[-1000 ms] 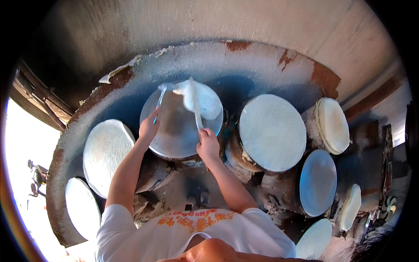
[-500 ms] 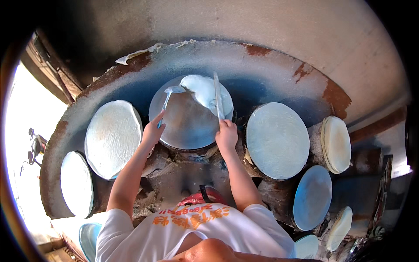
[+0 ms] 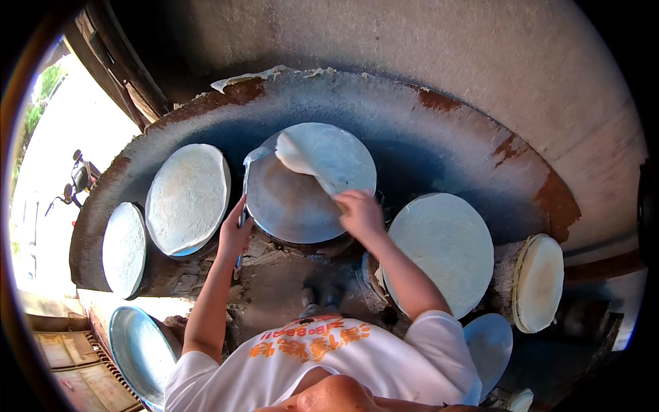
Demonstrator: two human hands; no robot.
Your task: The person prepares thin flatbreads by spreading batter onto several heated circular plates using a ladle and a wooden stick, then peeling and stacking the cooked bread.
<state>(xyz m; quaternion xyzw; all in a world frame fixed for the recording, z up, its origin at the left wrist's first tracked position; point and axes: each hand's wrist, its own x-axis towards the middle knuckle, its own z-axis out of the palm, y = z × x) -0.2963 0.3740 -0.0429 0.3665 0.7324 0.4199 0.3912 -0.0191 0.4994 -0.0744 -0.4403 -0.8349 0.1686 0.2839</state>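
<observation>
With the middle griddle (image 3: 274, 209) taken as the clock's centre, a white shirt (image 3: 316, 357) is filling six o'clock, and dark shoes (image 3: 309, 296) are standing on the dim floor (image 3: 274, 278) beyond it. A blue-rimmed pan (image 3: 123, 312) is leaning between seven and eight; a bare griddle (image 3: 489, 350) is showing between four and five. Pale-topped griddles are sitting at eight (image 3: 125, 248), nine (image 3: 189, 196) and four (image 3: 441, 254), the last near a stack of pale rounds (image 3: 539, 283) farther out. Behind, a rusty metal screen (image 3: 453, 161) is curving from nine through twelve to three, below a brownish wall (image 3: 467, 55). Bright daylight is coming in at nine, around a motorbike (image 3: 84, 175).

The left hand (image 3: 235, 235), at eight, is closing its fingers around the handle of a ladle (image 3: 256, 154), whose bowl is hanging at the griddle's ten o'clock rim; whether they are touching, I cannot tell. The right hand (image 3: 362, 213), at four, is gripping a flat scraper (image 3: 322, 180) that is pointing toward ten.

The batter (image 3: 343, 147) is covering the griddle's top and right in a smooth, wet white layer, bunching thickly near the scraper's blurred tip. Brownish metal is showing at seven.
</observation>
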